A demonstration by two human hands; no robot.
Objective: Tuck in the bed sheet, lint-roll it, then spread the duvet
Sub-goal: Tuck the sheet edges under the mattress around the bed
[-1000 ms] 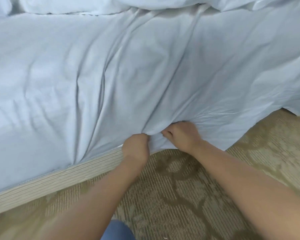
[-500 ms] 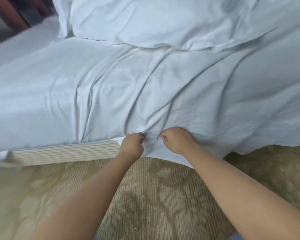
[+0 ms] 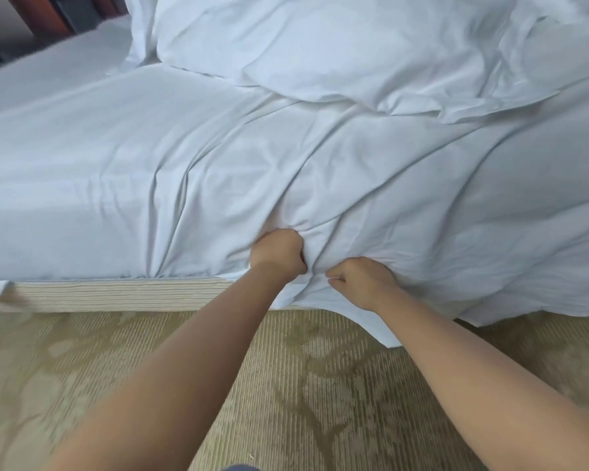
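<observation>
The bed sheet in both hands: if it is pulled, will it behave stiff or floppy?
Probably floppy: the bed sheet bunches into folds where the left hand and right hand grip it. Its loose edge hangs limp toward the carpet, so it seems light.

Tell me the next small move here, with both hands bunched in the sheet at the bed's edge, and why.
Probably push the gathered bed sheet down and in above the striped bed base. Left hand and right hand both grip it, and the part right of them hangs loose to the carpet.
</observation>
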